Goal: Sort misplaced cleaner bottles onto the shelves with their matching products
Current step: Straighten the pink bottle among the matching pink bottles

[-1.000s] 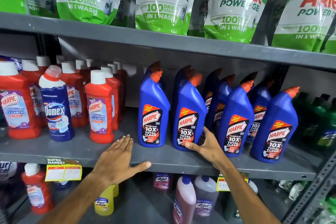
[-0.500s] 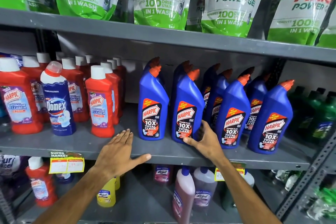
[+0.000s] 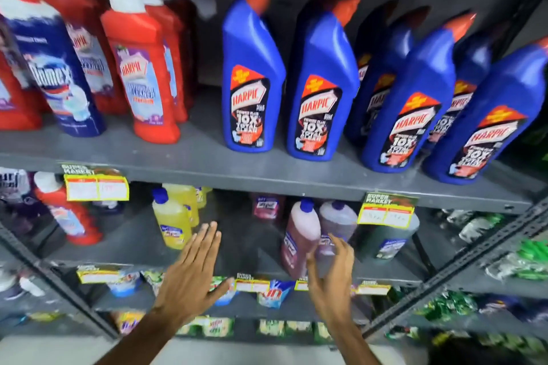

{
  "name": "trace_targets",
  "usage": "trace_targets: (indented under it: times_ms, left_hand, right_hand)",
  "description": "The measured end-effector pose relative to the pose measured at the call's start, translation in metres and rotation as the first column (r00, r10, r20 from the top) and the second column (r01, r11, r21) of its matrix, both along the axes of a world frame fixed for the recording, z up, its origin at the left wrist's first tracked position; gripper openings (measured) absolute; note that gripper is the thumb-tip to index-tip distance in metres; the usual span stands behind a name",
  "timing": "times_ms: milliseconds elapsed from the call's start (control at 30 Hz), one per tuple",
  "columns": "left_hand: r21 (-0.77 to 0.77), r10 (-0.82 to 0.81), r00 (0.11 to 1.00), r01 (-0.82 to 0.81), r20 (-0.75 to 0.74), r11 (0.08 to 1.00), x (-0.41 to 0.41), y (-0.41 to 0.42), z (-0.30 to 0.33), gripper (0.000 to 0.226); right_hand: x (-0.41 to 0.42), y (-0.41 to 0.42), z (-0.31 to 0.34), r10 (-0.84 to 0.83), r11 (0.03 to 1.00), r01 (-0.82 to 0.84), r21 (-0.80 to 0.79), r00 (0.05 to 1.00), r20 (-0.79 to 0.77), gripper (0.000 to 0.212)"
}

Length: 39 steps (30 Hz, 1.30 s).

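Note:
A dark blue Domex bottle point(image 3: 56, 68) stands among red Harpic bathroom cleaner bottles point(image 3: 145, 74) on the upper grey shelf point(image 3: 189, 163). To their right stand several blue Harpic bottles point(image 3: 252, 77). One red Harpic bottle point(image 3: 66, 213) stands alone on the lower shelf, left of yellow bottles point(image 3: 172, 216). My left hand point(image 3: 192, 272) is flat and empty in front of the lower shelf. My right hand point(image 3: 332, 270) hovers with curled fingers just before a pink bottle point(image 3: 299, 234) and a purple bottle point(image 3: 338, 219), holding nothing.
Yellow price tags point(image 3: 96, 187) hang from the shelf edges. Slotted metal uprights point(image 3: 474, 258) frame the rack on the right, with green packs point(image 3: 530, 255) beyond. Sachets point(image 3: 269, 293) fill the bottom shelf.
Both hands left the upper shelf and dropped to the lower shelf. My right hand let go of the blue Harpic bottle. The view tilted down, so the Ariel pouches are out of sight.

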<state>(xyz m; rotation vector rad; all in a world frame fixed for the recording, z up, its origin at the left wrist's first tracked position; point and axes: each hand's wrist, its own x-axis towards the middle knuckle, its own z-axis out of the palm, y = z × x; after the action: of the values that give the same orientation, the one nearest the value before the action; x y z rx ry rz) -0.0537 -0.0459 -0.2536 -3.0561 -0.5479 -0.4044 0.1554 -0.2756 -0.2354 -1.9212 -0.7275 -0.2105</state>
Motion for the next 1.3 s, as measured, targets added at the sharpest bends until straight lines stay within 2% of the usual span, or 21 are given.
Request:
trace_targets:
  times_ms: [67, 200, 367, 467, 600, 700, 833, 1000, 1200, 1300]
  left_hand:
    - [-0.056, 0.022, 0.998, -0.025, -0.052, 0.998, -0.003, 0.004, -0.023, 0.103]
    - [-0.134, 0.044, 0.988, -0.064, -0.148, 0.989, 0.01, 0.017, -0.062, 0.105]
    - [-0.14, 0.034, 0.982, -0.06, -0.186, 0.988, 0.042, 0.037, -0.109, 0.11]
    - [-0.16, 0.031, 0.976, -0.067, -0.218, 0.985, 0.061, 0.044, -0.13, 0.116]
    - [-0.178, 0.04, 0.966, -0.087, -0.255, 0.98, 0.071, 0.049, -0.145, 0.119]
    - [-0.174, 0.053, 0.976, -0.091, -0.211, 0.981, 0.072, 0.047, -0.149, 0.116]
    - [-0.187, 0.058, 0.985, -0.089, -0.164, 0.978, 0.07, 0.046, -0.154, 0.114]
    - [-0.189, 0.069, 0.983, -0.101, -0.168, 0.977, 0.069, 0.047, -0.158, 0.113]
    - [-0.156, 0.073, 0.981, -0.101, -0.177, 0.982, 0.068, 0.046, -0.158, 0.112]
    - [-0.158, 0.072, 0.982, -0.099, -0.172, 0.982, 0.069, 0.047, -0.159, 0.112]
  right_hand:
    - [0.001, 0.005, -0.018, -0.014, 0.999, 0.008, -0.045, 0.991, -0.134, 0.061]
    - [0.008, 0.019, -0.055, -0.022, 0.998, 0.006, -0.056, 0.953, -0.301, 0.081]
    - [0.015, 0.039, -0.087, -0.022, 0.999, 0.034, 0.018, 0.896, -0.444, 0.078]
    - [0.02, 0.049, -0.098, -0.058, 0.998, 0.069, 0.011, 0.906, -0.418, 0.065]
    - [0.025, 0.056, -0.11, -0.074, 0.997, 0.078, -0.002, 0.923, -0.377, 0.062]
    - [0.032, 0.063, -0.118, 0.013, 0.999, 0.002, 0.037, 0.907, -0.42, 0.062]
    - [0.038, 0.084, -0.121, 0.118, 0.992, -0.129, 0.008, 0.881, -0.458, 0.067]
    - [0.053, 0.107, -0.124, 0.27, 0.95, -0.311, 0.002, 0.821, -0.502, 0.066]
    - [0.06, 0.107, -0.138, 0.264, 0.927, -0.362, -0.099, 0.816, -0.515, 0.069]
    - [0.062, 0.109, -0.142, 0.254, 0.933, -0.349, -0.091, 0.816, -0.519, 0.064]
